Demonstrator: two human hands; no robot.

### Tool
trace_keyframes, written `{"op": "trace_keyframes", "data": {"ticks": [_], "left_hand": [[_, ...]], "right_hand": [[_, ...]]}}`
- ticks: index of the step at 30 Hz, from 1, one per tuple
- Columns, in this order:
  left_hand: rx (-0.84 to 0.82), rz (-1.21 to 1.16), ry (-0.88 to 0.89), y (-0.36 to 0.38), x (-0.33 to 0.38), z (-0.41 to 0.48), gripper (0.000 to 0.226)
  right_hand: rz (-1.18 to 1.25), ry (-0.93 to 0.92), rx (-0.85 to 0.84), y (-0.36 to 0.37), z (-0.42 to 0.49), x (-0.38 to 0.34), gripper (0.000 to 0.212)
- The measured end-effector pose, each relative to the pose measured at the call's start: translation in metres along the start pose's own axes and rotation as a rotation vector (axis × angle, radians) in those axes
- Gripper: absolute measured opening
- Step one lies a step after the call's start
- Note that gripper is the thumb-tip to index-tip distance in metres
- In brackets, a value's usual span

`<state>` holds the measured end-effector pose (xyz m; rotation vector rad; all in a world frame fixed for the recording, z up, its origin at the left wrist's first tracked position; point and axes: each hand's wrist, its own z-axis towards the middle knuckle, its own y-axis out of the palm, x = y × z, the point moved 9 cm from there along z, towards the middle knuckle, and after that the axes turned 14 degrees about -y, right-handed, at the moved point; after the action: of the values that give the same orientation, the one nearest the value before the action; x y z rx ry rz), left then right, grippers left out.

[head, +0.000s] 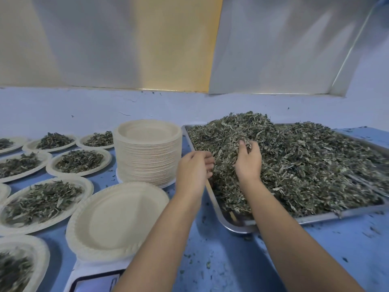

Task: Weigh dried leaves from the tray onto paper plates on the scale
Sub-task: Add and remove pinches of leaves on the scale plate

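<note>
So the big loose heap of grey-green dried leaves (305, 165) fills the shallow rectangular steel tray (235, 225) on the right side of the blue tabletop (231, 260), piled highest toward the back left. Your right hand (247, 160) is sunk into the near-left slope of that heap, fingers curled up round a clump of leaves. Your left hand (194, 167) hovers right over the tray's left rim, fingers loosely curled at the edge of the pile. Honestly can't tell if it's got any leaves in it.

The thing that matters: the empty round cream paper plate (117, 218) sits on the white scale (81, 268), left of the tray and nearer to you. From your right hand that's a diagonal carry, back toward you and across to the left. Your left hand is the nearer one, and its forearm lies between your right hand and the plate, so I'd guess it has to shift or drop its own load first. The raised tray rim is in that path too, so lift clear of it or you'll likely shed bits.

Just behind the plate stands a tall stack of the same cream paper plates (147, 157), close enough to clip. Further left are plates already heaped with leaves (42, 199), set close together. Leaf crumbs are scattered on the tabletop in front of the tray.
</note>
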<state>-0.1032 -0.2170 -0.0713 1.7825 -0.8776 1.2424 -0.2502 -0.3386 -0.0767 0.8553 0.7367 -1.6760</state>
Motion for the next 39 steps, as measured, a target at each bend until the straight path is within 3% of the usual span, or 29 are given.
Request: {"op": "trace_keyframes", "data": {"ticks": [2, 5, 9, 16, 22, 28, 30, 32, 35, 39], "left_hand": [[-0.036, -0.151, -0.156, 0.015, -0.016, 0.009, 0.024], [-0.043, -0.228, -0.254, 0.028, -0.034, 0.019, 0.029], [-0.047, -0.311, -0.300, 0.032, -0.044, 0.023, 0.040], [-0.185, -0.584, -0.311, 0.014, -0.029, 0.016, 0.034], [-0.269, -0.739, -0.288, -0.033, 0.001, 0.001, 0.030], [-0.222, -0.746, -0.263, -0.098, 0.013, -0.019, 0.056], [-0.182, -0.746, -0.267, -0.118, 0.013, -0.020, 0.057], [-0.144, -0.738, -0.239, -0.136, 0.013, -0.018, 0.060], [-0.110, -0.683, -0.186, -0.154, 0.015, -0.016, 0.054], [-0.070, -0.639, -0.203, -0.166, 0.011, -0.015, 0.045]], "right_hand": [[0.179, 0.172, 0.046, -0.001, -0.002, 0.012, 0.045], [0.433, 0.442, 0.051, 0.006, -0.011, 0.026, 0.051], [0.668, 0.530, 0.019, 0.014, -0.018, 0.018, 0.047], [0.869, 0.486, -0.155, 0.045, -0.038, -0.029, 0.044], [0.886, 0.445, -0.325, 0.093, -0.074, -0.088, 0.044], [0.761, 0.397, -0.419, 0.134, -0.115, -0.114, 0.032], [0.737, 0.360, -0.439, 0.142, -0.127, -0.118, 0.041], [0.719, 0.305, -0.449, 0.147, -0.136, -0.122, 0.039], [0.667, 0.200, -0.476, 0.146, -0.140, -0.126, 0.020], [0.482, -0.097, -0.598, 0.137, -0.138, -0.143, 0.013]]}}
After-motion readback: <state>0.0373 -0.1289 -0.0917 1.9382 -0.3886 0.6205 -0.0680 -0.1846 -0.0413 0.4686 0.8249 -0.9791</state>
